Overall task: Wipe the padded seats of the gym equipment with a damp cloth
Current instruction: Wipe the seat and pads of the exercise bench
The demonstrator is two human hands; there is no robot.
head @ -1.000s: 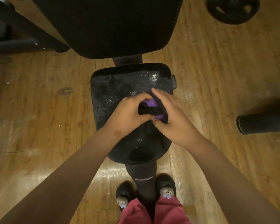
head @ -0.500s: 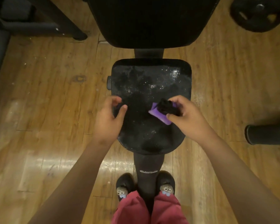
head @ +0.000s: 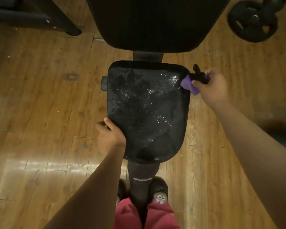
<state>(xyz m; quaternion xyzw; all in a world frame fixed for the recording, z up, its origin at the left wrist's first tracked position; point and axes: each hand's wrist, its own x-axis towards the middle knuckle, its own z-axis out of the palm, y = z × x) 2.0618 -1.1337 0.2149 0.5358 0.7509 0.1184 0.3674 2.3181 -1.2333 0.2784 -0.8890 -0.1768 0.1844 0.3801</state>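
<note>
Far left, a black frame leg (head: pixel 61 25) slants across the wooden floor (head: pixel 40 96). My left hand (head: pixel 110 136) is clamped on the padded seat (head: pixel 147 109) at its near left edge, thumb lying on top and fingers curled round under the rim. A small black knob (head: pixel 104 83) sticks out of the seat's left side, further up. The seat's black surface glistens with wet speckles, thickest toward its far right corner. Beyond it sits the dark backrest (head: pixel 155 22); below it the support post (head: pixel 142 176) runs down between my 2 slippers (head: pixel 159 189). Now the right side: the purple cloth (head: pixel 187 84) touches the seat's far right corner, right at the edge. My right hand (head: pixel 210 87) pinches it, fingers and thumb curled tight, together with a black bundle (head: pixel 197 76), possibly a second rag, too dark to tell. Top right, 1 black weight plate (head: pixel 253 22) lies on the floor.
</note>
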